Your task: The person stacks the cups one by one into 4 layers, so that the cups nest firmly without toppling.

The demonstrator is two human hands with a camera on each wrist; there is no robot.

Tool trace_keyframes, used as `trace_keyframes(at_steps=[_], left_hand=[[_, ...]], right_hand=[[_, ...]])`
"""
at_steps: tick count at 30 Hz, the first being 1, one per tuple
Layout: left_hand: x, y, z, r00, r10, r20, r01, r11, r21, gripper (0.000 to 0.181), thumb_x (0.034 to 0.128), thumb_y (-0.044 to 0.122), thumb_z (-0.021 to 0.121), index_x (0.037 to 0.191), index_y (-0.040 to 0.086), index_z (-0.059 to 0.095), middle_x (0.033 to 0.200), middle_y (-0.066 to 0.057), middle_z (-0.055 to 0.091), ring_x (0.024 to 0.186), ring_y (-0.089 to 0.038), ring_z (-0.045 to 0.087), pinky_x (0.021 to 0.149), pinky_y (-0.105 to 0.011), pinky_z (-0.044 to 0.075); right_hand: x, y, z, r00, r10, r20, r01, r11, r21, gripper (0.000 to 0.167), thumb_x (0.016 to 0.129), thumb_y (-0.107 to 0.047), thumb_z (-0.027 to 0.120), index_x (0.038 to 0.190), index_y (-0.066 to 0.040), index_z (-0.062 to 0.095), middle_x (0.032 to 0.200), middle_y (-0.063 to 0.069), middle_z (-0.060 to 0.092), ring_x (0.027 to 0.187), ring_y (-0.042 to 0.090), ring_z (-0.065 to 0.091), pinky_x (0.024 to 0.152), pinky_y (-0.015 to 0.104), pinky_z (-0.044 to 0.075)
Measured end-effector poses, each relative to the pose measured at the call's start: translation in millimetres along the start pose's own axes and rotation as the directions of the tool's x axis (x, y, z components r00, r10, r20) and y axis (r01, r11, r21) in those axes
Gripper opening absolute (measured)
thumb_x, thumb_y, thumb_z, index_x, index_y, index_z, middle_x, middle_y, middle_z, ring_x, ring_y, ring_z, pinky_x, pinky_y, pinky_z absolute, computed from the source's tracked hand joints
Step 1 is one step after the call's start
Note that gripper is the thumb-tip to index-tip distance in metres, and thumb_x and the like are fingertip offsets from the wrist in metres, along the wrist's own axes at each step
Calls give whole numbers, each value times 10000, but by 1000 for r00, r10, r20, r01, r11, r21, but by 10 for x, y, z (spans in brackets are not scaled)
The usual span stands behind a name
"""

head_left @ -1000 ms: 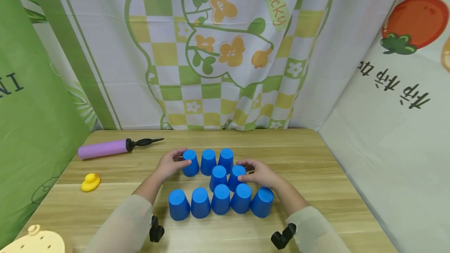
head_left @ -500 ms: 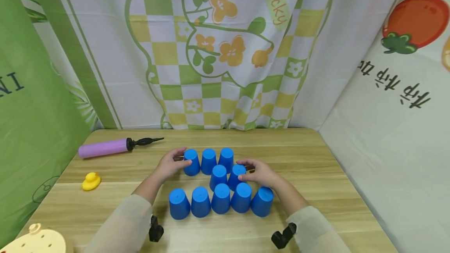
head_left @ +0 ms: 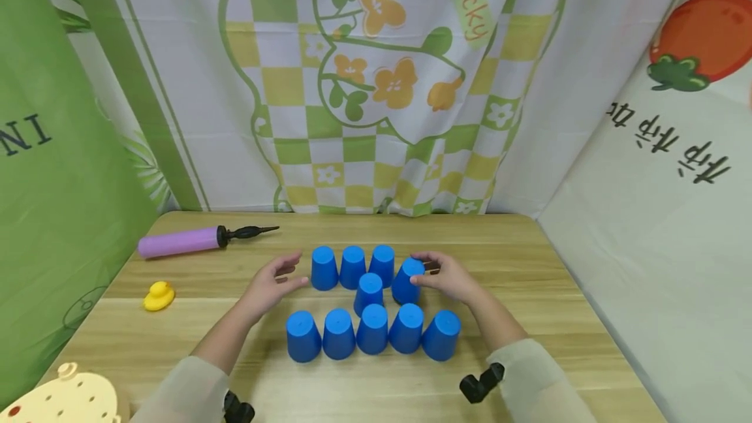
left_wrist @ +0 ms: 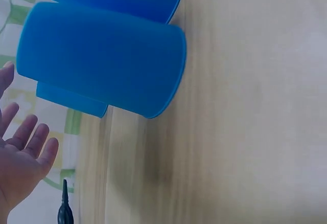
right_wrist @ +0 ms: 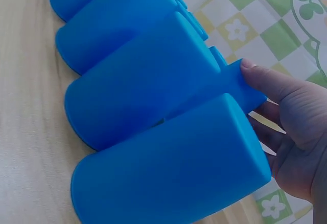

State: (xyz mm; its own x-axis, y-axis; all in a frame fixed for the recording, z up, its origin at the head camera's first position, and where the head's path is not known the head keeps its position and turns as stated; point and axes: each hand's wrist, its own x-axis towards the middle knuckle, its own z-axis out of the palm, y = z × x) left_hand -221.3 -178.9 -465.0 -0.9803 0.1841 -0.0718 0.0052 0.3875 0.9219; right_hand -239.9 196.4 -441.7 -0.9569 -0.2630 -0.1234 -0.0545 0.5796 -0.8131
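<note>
Blue cups (head_left: 324,269) are stood inverted on the worktop (head_left: 529,292); likely light, stiff, slick, best gripped high on the sides. Far left, purple pump (head_left: 182,242) and yellow duck (head_left: 159,296) are placed well apart. Left hand (head_left: 269,289) is held empty beside the back row. Right of the middle row, one cup (head_left: 405,286) is pinched by right hand (head_left: 452,277); front access is blocked by five-cup row (head_left: 373,338).

At the left of the table (head_left: 470,230) there are a purple pump (head_left: 182,241) with a black nozzle (head_left: 249,232), a yellow toy duck (head_left: 159,296) and, partly visible nearest, a cream-coloured spotted object (head_left: 76,397), while behind hangs a checkered curtain (head_left: 358,152).
</note>
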Motion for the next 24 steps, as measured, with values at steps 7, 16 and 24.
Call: trace_keyframes(at_steps=[7,16,24], left_hand=[[-248,-28,14,999,47,-5,-47,999,-23,615,919,251,694,1429,10,451,1472,-221,462,1350,-394,445,1127,-535,377],[-485,-91,72,998,63,32,-61,997,-57,580,910,186,696,1406,-17,473,1434,-226,506,1344,-391,459,1149,-560,329],[-602,-132,78,995,64,81,-59,996,-66,610,887,227,725,1399,-9,491,1400,-228,538,1319,-381,489,1140,-546,345]], right_hand=[[89,3,-54,998,36,-50,-36,999,3,555,895,-286,722,1387,-105,540,1356,145,582,1237,347,546,967,465,521],[196,50,-46,995,42,-87,-42,999,-5,573,906,-247,708,1413,-71,507,1418,152,540,1264,369,531,964,469,523],[264,90,11,991,87,-104,-87,996,6,550,905,-264,711,1398,-105,526,1399,139,554,1256,355,541,978,477,516]])
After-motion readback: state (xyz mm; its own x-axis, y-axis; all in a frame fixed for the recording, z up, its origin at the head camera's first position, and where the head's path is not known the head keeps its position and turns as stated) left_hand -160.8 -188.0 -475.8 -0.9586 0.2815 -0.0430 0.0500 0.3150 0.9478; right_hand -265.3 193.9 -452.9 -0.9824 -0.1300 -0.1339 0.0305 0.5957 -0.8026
